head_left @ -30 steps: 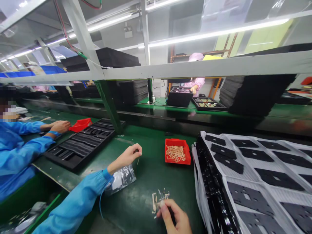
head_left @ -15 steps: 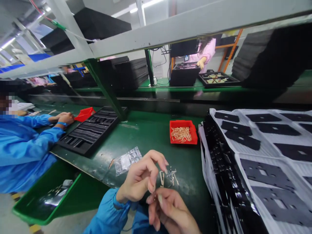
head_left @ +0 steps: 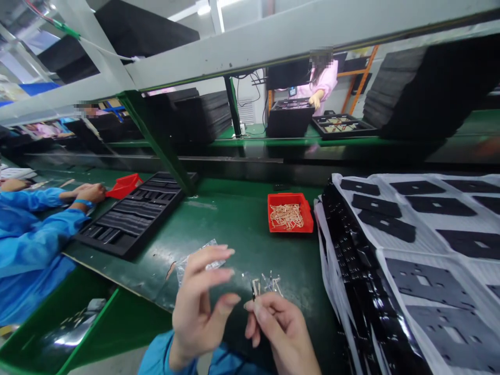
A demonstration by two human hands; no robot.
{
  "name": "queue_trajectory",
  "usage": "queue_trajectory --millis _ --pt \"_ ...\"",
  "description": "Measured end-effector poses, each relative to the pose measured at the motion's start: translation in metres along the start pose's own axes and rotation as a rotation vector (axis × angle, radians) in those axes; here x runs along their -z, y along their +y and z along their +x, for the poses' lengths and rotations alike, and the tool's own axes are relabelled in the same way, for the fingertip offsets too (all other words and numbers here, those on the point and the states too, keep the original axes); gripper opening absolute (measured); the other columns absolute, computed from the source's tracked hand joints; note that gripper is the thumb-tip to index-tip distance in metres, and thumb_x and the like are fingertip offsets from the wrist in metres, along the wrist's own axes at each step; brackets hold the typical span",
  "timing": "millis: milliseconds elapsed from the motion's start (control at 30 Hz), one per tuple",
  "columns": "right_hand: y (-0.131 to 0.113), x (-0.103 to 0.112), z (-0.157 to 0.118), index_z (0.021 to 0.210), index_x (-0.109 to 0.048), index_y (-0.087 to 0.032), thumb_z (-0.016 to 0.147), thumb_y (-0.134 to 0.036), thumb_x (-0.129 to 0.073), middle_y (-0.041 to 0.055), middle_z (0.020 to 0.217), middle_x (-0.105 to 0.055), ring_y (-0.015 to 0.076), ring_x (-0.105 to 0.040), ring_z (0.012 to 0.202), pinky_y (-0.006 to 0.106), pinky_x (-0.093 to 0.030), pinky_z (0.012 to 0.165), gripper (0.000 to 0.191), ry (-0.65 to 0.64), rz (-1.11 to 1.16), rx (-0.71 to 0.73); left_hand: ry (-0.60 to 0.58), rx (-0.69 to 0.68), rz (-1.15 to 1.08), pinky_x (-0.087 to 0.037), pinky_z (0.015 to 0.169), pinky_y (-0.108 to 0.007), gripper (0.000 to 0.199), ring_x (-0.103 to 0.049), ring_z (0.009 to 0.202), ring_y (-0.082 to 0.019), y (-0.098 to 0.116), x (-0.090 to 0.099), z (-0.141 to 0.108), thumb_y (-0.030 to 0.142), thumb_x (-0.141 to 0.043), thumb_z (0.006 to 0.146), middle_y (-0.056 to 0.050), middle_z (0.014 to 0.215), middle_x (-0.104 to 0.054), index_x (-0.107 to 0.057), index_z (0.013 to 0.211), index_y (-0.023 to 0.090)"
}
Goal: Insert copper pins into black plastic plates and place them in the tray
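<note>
My right hand [head_left: 279, 325] is closed in a pinch, thumb against forefinger, on a small thin dark piece [head_left: 253, 292] that pokes up past the fingertips; its exact kind is too small to make out. To its left, my left hand [head_left: 201, 304] is raised with fingers spread and nothing in it. Just beyond the right fingertips, several small metal parts [head_left: 273, 282] lie on the green tabletop [head_left: 230, 208]. Behind my left hand lies a clear plastic bag [head_left: 182, 268], partly covered.
A red bin [head_left: 308, 224] holds many thin gold-coloured pieces. At right stand stacked white trays with flat black plates [head_left: 441, 281]. Leftward are a black foam tray [head_left: 133, 213], another red bin [head_left: 125, 185], a green tub [head_left: 94, 338] and a blue-sleeved co-worker [head_left: 42, 224]. A green post [head_left: 156, 140] rises behind.
My left hand has moved left, away from the right hand, and its fingers have spread apart. The right hand now shows a dark piece between its fingertips. The view has shifted slightly.
</note>
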State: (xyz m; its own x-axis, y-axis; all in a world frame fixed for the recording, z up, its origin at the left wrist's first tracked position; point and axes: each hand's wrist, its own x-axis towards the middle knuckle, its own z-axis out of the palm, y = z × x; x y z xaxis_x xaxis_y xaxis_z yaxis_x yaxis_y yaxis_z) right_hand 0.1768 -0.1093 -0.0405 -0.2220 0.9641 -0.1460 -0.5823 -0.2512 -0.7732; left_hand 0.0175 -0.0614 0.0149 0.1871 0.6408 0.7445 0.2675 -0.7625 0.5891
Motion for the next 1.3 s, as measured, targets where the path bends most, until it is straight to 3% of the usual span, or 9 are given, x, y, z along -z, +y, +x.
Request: queue_trajectory --millis 200,300,400,567,700,833,933,1167,1300 --pt "0.006 -0.009 0.011 0.088 -0.078 -0.025 0.102 -0.038 -0.064 0.0043 0.077 -0.075 0.0182 -0.069 0.069 0.028 -0.053 0.067 0.024 0.272 -0.547 0.496 -0.154 0.217 0.013 -0.055 0.106 -0.038 0.012 -0.067 0.124 -0.027 -0.008 -0.018 -0.015 0.029 -0.069 0.102 -0.009 0.13 -0.074 -0.08 0.105 0.027" --pt "0.001 -0.012 0.019 0.095 -0.076 -0.024 0.103 -0.019 -0.056 0.0043 0.076 -0.073 0.0183 -0.066 0.065 0.03 -0.05 0.063 0.022 0.225 -0.843 0.872 0.002 0.506 -0.263 -0.062 0.09 -0.029 0.014 -0.075 0.105 -0.023 -0.012 -0.028 -0.016 0.031 -0.074 0.099 -0.009 0.114 -0.079 -0.083 0.09 0.024" --pt "-0.016 -0.007 0.032 0.109 -0.074 -0.017 0.098 -0.007 -0.052 0.0052 0.073 -0.071 0.0174 -0.06 0.06 0.031 -0.046 0.06 0.027 0.108 -1.075 1.175 0.384 0.585 -0.45 -0.062 0.081 -0.023 0.022 -0.075 0.094 -0.018 -0.02 -0.024 -0.007 0.03 -0.081 0.094 -0.007 0.101 -0.079 -0.079 0.075 0.019" --pt "-0.044 0.023 0.066 0.109 -0.079 -0.019 0.098 -0.031 -0.06 0.0094 0.085 -0.074 0.0211 -0.067 0.073 0.033 -0.052 0.068 0.025 0.45 -0.856 0.729 0.677 0.236 -0.518 -0.061 0.096 -0.028 0.033 -0.068 0.119 -0.02 -0.037 -0.004 0.03 0.06 -0.082 0.088 0.001 0.121 -0.076 -0.08 0.105 0.032" --pt "-0.037 0.024 0.07 0.121 -0.077 -0.015 0.097 -0.054 -0.063 0.008 0.076 -0.075 0.0177 -0.065 0.057 0.028 -0.049 0.053 0.048 0.351 -0.709 0.486 0.426 -0.02 -0.435 -0.056 0.111 -0.044 0.091 -0.056 0.142 -0.037 -0.045 -0.009 0.046 0.084 -0.078 0.073 -0.012 0.149 -0.065 -0.07 0.141 0.025" --pt "-0.018 0.005 0.04 0.106 -0.078 -0.013 0.082 -0.085 -0.069 0.011 0.08 -0.078 0.0101 -0.06 0.051 0.021 -0.045 0.051 0.076 -0.143 -0.07 0.06 0.175 -0.125 -0.301 -0.044 0.123 -0.05 0.105 -0.045 0.153 -0.04 -0.046 -0.022 0.041 0.083 -0.081 0.069 -0.016 0.159 -0.053 -0.059 0.153 0.025" --pt "-0.017 -0.001 0.023 0.091 -0.074 -0.014 0.075 -0.075 -0.084 0.0041 0.066 -0.072 0.0045 -0.048 0.042 0.017 -0.035 0.045 0.064 -0.311 0.189 -0.018 0.071 -0.117 -0.246 -0.041 0.126 -0.05 0.105 -0.045 0.153 -0.04 -0.045 -0.026 0.034 0.08 -0.08 0.069 -0.017 0.159 -0.052 -0.057 0.155 0.025" --pt "-0.022 0.015 0.021 0.078 -0.065 -0.017 0.08 -0.059 -0.089 -0.005 0.054 -0.058 0.0016 -0.034 0.039 0.017 -0.028 0.044 0.049 -0.034 0.292 0.133 -0.265 0.063 -0.348 -0.048 0.121 -0.051 0.097 -0.055 0.144 -0.041 -0.021 -0.018 0.045 0.092 -0.065 0.07 -0.015 0.149 -0.061 -0.066 0.144 0.029" --pt "-0.014 0.013 0.034 0.078 -0.063 -0.02 0.074 -0.064 -0.09 -0.0027 0.064 -0.062 0.0072 -0.05 0.052 0.02 -0.038 0.051 0.052 0.203 0.279 0.248 -0.52 0.111 -0.228 -0.053 0.115 -0.052 0.054 -0.061 0.137 -0.037 0.034 -0.06 0.079 0.076 -0.069 0.088 -0.01 0.147 -0.064 -0.072 0.119 0.032"
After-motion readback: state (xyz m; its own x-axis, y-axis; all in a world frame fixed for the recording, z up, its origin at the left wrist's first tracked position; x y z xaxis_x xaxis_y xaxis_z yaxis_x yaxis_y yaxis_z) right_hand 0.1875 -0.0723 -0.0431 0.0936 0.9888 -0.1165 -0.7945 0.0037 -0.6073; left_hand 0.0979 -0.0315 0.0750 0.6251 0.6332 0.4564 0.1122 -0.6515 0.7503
